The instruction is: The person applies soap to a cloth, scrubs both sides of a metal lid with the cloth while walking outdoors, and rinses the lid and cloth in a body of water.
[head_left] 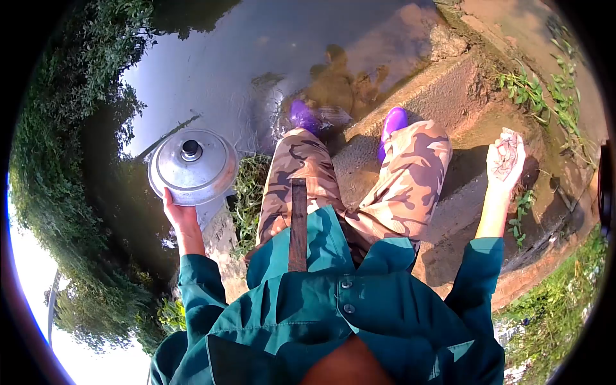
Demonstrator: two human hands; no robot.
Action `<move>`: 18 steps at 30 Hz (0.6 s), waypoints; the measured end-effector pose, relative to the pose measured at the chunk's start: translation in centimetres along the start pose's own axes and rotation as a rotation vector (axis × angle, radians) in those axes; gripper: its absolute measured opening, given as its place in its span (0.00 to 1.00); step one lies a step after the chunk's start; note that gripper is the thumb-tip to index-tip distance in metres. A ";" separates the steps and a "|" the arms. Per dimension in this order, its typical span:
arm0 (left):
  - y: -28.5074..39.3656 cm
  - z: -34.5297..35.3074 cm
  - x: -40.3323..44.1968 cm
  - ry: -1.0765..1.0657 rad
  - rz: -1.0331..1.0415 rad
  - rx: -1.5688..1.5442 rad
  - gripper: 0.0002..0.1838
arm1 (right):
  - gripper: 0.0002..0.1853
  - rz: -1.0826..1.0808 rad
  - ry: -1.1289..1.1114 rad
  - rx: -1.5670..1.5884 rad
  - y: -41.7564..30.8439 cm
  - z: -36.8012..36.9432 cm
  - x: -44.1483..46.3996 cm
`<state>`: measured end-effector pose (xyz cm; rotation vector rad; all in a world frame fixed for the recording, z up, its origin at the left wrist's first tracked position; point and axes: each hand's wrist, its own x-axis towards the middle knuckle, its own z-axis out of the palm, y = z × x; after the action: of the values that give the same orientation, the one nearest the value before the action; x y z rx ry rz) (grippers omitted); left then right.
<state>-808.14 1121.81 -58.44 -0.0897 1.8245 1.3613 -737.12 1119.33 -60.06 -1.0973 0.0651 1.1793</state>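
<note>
A round silver metal lid or lidded pot (204, 168) with a black knob is held at the left, over the water. My left hand (180, 212) grips its near edge, thumb on top and the other fingers hidden beneath. Out to the right, my right hand (505, 157) is raised above the bank, its palm up and fingers curled around a small brownish, stringy clump (507, 154). What the clump is made of is too small to tell.
Dark water (237, 70) lies ahead. A purple boot (393, 125) stands on a concrete ledge (443, 90); another purple boot (301, 115) is at the waterline. Green plants (529, 93) grow on the right bank, with leafy trees (58, 192) at the left.
</note>
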 end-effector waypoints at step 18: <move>-3.2 -21.1 7.5 0.169 -0.152 -0.172 0.30 | 0.21 0.435 -0.484 -0.168 15.5 16.2 3.2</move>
<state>-823.37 1106.20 -64.45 -0.4366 1.7941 1.4350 -755.21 1132.50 -63.51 -0.9384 -0.1823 1.8448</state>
